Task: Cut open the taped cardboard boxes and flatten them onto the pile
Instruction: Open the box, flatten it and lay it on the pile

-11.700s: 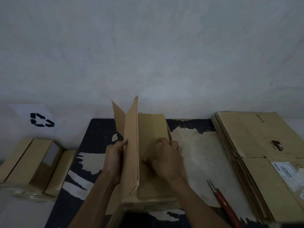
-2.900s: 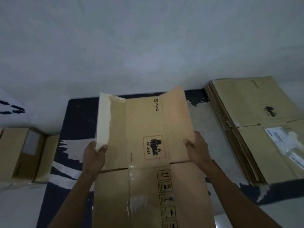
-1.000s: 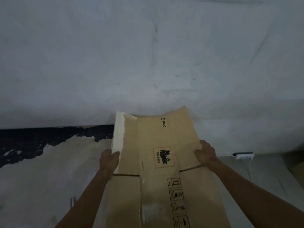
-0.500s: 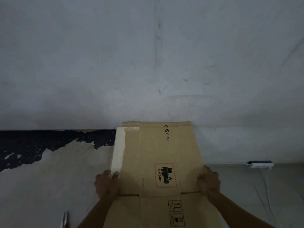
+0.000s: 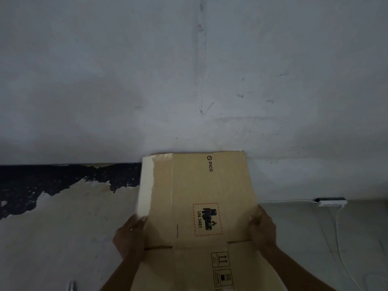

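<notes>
Cardboard fills the lower middle of my view: one flattened box (image 5: 201,206), printed side up, with its far edge lying against the wall (image 5: 189,80) and its near end running out of the bottom of the frame. My left hand (image 5: 130,236) grips the left edge, thumb on top near the pale tape strip (image 5: 146,185), the other fingers curled under and out of sight. My right hand (image 5: 261,227) holds the right edge the same way, fingers wrapped around the cardboard. I judge the cutting and flattening of this box done, and the step in hand is laying it on the pile. I cannot make out the stack under the sheet, so I cannot tell whether it already rests there or hangs just above. The worn tabletop (image 5: 63,217) lies to the left, and a power strip (image 5: 330,201) with its cable sits well off to the right. Next, I think, I need to square the sheet over the stack, lower it flat, let go with both hands, and turn back for another taped box.
</notes>
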